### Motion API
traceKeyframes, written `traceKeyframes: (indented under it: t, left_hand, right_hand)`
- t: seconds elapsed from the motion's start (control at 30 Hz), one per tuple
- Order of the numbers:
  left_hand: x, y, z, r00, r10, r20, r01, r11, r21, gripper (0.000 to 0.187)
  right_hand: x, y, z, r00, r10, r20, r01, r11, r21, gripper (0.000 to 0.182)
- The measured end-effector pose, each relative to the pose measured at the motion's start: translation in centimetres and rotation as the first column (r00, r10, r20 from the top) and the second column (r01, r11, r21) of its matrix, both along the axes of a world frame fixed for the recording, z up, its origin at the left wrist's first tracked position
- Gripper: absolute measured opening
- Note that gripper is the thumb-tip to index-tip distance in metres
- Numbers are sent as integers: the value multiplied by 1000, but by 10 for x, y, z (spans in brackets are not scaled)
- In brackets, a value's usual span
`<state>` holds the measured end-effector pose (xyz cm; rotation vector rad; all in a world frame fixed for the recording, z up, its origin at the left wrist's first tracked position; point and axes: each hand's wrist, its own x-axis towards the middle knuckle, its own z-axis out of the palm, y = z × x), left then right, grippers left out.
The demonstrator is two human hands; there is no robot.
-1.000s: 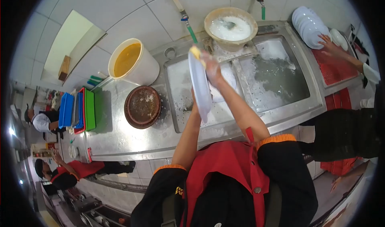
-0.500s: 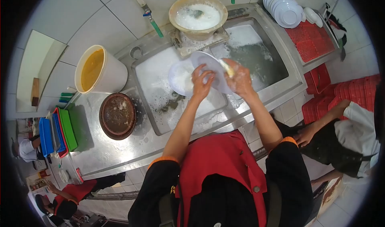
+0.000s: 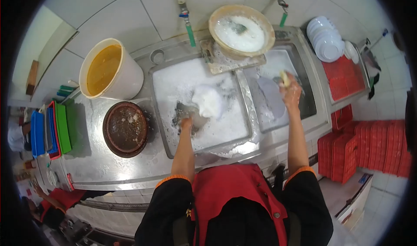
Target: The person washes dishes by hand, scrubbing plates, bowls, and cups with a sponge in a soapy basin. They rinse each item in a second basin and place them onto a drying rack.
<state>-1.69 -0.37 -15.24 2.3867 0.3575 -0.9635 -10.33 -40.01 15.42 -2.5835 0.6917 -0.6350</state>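
Note:
My left hand (image 3: 187, 121) is sunk in the sudsy water of the left basin (image 3: 167, 78), so its fingers are hidden. Just right of it, a white foam-covered thing (image 3: 208, 101), perhaps a plate, sits among the suds. Over the right basin (image 3: 309, 98), my right hand (image 3: 291, 92) is closed around a pale yellow sponge (image 3: 284, 78). Below and left of that hand, a white plate (image 3: 270, 99) lies in the right basin, partly wet with foam.
A tub of suds (image 3: 241, 35) stands on a ledge behind the basins. To the left are a bucket of orange liquid (image 3: 126, 74), a brown round vessel (image 3: 126, 131) and colored trays (image 3: 63, 128). Stacked plates (image 3: 326, 44) and red crates (image 3: 373, 144) are on the right.
The plate has gone from between my hands into the right basin. My left hand has dipped into the left basin's suds; my right moved right with the sponge. The person at right left view.

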Motion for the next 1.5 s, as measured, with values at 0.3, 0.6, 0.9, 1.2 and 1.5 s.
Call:
traceKeyframes:
  t: [0.3,0.6,0.9,1.2,1.5]
  left_hand:
    - [-5,92,-164,853,-368,371,293,924,245,47]
    - [-3,20,224,776,456,435,-290,871,-396,42]
    - [-23,-23,336,484,720,497,-96,608,-788,39]
    - [-37,-56,314,560,576,596,-195,790,-581,42]
    - [-14,-43,306,424,885,195,-194,299,-934,33]
  right_hand:
    - [254,47,-59,840,441,-316,-387,896,219,54]
    - [303,24,-50,354,384,-853,-600,793,107,40]
    - [152,190,4,729,538,424,-673,676,299,46]
    - [74,202,-72,791,521,321,-597,773,215,29]
    - [37,178,-31,754,590,289,-642,755,134,32]
